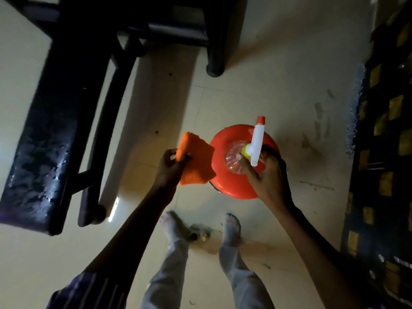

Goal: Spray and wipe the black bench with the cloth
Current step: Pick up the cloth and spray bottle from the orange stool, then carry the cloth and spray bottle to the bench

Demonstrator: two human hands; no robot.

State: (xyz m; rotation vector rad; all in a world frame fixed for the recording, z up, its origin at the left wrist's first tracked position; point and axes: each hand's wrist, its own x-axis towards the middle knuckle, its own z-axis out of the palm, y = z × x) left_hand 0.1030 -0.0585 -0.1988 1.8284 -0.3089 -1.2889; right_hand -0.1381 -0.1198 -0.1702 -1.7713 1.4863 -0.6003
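Observation:
The black bench [51,130] runs along the left, its top glistening with wet patches near my end. My left hand [171,166] pinches a folded orange cloth [196,161] by its edge, right of the bench and above the floor. My right hand [265,175] grips a clear spray bottle [234,159] by the neck; its white trigger head [257,143] with an orange nozzle points away from me. Both hands are held over an orange bucket [234,188] on the floor.
A black plastic chair [214,41] stands at the top centre, behind the bench. A dark rug with yellow squares [383,152] lies along the right. My socked feet [231,228] stand on the pale tiled floor [278,85].

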